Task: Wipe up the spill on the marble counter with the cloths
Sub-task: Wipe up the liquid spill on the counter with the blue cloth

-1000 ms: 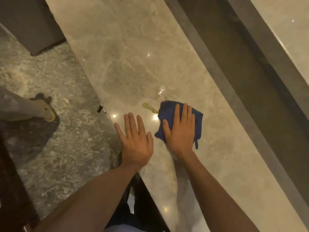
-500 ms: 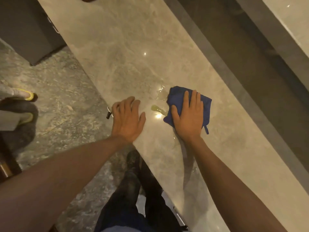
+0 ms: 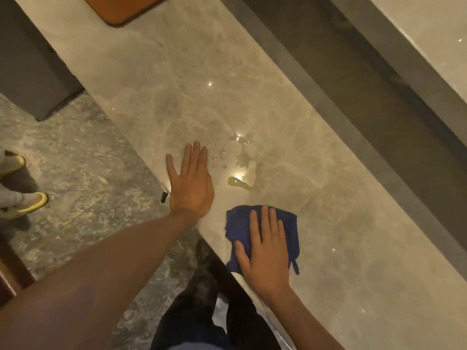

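Observation:
A yellowish wet spill point(image 3: 238, 170) glistens on the beige marble counter point(image 3: 341, 198), with a darker puddle at its near end. A folded blue cloth point(image 3: 240, 228) lies near the counter's front edge, just short of the spill. My right hand point(image 3: 265, 246) presses flat on the cloth, fingers together and pointing toward the spill. My left hand point(image 3: 190, 180) rests flat on bare marble at the counter's edge, left of the spill, fingers apart and holding nothing.
An orange-brown board point(image 3: 121, 8) sits at the counter's far end. A dark recessed channel point(image 3: 353, 97) runs along the counter's right side. Another person's yellow-soled shoes point(image 3: 27, 203) stand on the stone floor at left. A small dark object point(image 3: 164, 197) hangs at the counter's edge.
My right hand has pulled the blue cloth back toward me, off the spill, uncovering the wet patch. My left hand has flattened and its fingers have stretched out on the counter's edge.

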